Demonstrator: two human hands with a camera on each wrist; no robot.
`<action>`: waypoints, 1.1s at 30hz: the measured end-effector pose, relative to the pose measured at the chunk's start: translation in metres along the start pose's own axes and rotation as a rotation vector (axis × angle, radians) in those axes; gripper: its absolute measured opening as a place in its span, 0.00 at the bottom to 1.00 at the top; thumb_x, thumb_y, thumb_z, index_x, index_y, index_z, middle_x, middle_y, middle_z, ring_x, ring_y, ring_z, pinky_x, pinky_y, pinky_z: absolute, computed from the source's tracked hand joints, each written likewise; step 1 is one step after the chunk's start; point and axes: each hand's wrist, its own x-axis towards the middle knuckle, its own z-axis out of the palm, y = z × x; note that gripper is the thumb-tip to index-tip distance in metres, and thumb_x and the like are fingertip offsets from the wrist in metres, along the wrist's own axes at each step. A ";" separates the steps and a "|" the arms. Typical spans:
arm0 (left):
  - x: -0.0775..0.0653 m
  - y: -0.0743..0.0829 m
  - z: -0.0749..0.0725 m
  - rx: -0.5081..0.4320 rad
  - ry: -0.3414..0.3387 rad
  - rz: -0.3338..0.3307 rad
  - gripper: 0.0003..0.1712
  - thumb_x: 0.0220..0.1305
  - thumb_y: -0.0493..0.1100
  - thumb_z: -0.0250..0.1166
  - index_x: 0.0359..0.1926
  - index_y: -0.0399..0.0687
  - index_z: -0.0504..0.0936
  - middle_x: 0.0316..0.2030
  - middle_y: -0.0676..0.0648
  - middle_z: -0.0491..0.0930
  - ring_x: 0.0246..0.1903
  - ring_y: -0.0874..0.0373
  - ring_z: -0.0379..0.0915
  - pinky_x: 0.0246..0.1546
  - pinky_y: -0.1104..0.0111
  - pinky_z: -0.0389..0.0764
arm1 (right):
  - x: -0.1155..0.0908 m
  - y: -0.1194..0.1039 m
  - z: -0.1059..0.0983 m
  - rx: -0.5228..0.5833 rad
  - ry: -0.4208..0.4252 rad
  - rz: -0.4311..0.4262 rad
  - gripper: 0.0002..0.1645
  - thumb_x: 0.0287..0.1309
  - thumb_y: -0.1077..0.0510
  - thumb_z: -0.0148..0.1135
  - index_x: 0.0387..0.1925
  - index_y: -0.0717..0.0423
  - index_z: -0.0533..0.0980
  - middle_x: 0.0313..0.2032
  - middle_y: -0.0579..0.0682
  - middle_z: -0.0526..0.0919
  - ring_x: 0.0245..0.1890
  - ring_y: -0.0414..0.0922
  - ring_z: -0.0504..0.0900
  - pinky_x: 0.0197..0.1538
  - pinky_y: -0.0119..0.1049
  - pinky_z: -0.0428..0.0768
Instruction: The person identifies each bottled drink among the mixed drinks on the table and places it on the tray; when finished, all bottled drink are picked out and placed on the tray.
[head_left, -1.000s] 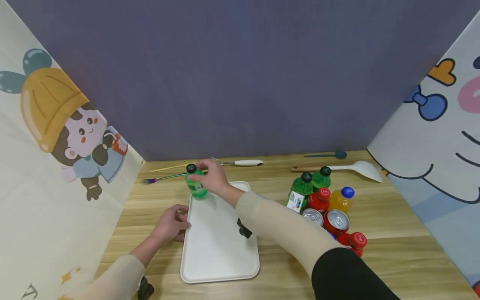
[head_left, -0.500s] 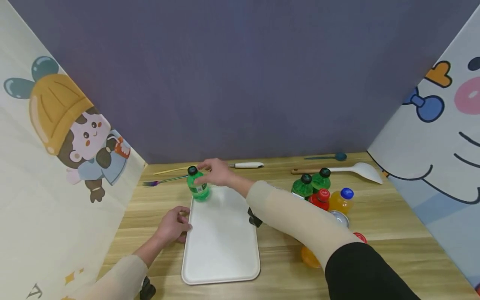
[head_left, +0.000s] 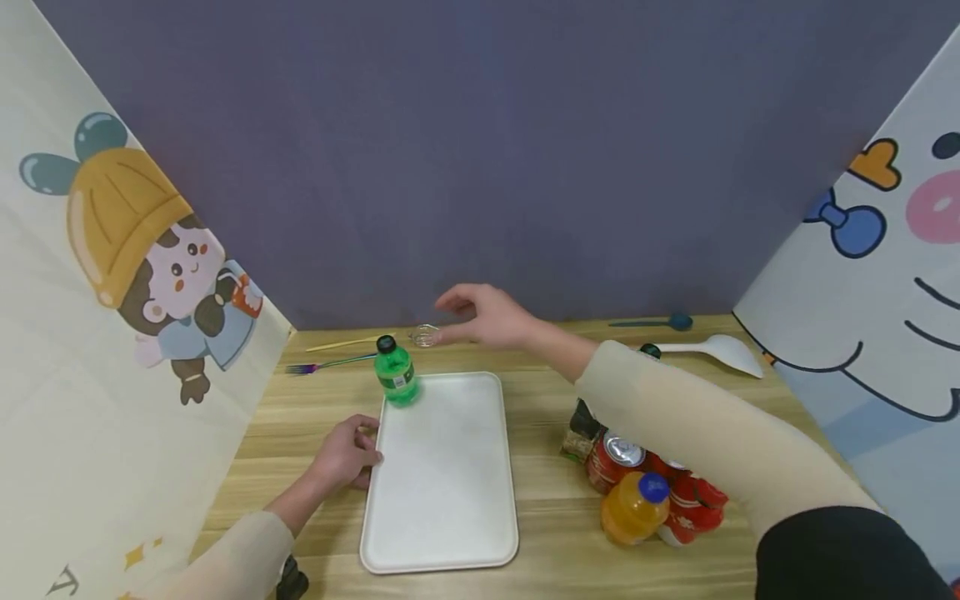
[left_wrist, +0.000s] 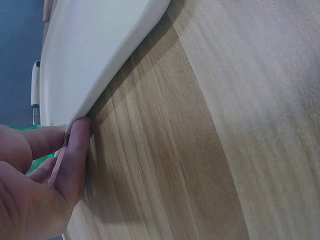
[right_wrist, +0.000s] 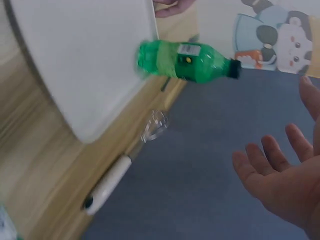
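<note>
Holding tray (head_left: 441,475), wood-grain table (head_left: 558,542), cartoon-printed side walls (head_left: 67,358)

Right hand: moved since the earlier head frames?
Yes. Against the white tray, the right hand has shifted right and up in the head view, now apart from the green bottle.

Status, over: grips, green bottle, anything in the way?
Left grip pinching tray rim; right grip holding nothing. Green bottle upright on tray's far left corner. Right sleeve partly hides other drinks.
</note>
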 end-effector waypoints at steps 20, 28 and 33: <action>0.000 -0.002 0.000 0.022 0.025 -0.002 0.34 0.59 0.24 0.67 0.66 0.35 0.70 0.39 0.38 0.76 0.32 0.50 0.78 0.21 0.58 0.88 | -0.116 0.068 -0.110 -0.011 0.227 0.153 0.38 0.62 0.40 0.70 0.68 0.49 0.71 0.68 0.54 0.74 0.70 0.55 0.71 0.69 0.60 0.73; 0.002 0.000 0.000 0.038 0.012 -0.002 0.34 0.60 0.25 0.67 0.67 0.36 0.70 0.40 0.38 0.76 0.32 0.50 0.78 0.22 0.58 0.89 | -0.167 0.102 -0.127 -0.082 0.271 0.248 0.40 0.63 0.37 0.68 0.69 0.51 0.70 0.68 0.57 0.73 0.68 0.59 0.71 0.66 0.64 0.74; 0.003 -0.001 0.000 0.033 0.013 -0.015 0.34 0.60 0.24 0.67 0.67 0.36 0.70 0.40 0.38 0.76 0.32 0.50 0.78 0.22 0.58 0.89 | -0.196 0.115 -0.127 -0.061 0.273 0.271 0.39 0.67 0.40 0.65 0.70 0.55 0.67 0.68 0.60 0.72 0.68 0.61 0.70 0.64 0.66 0.74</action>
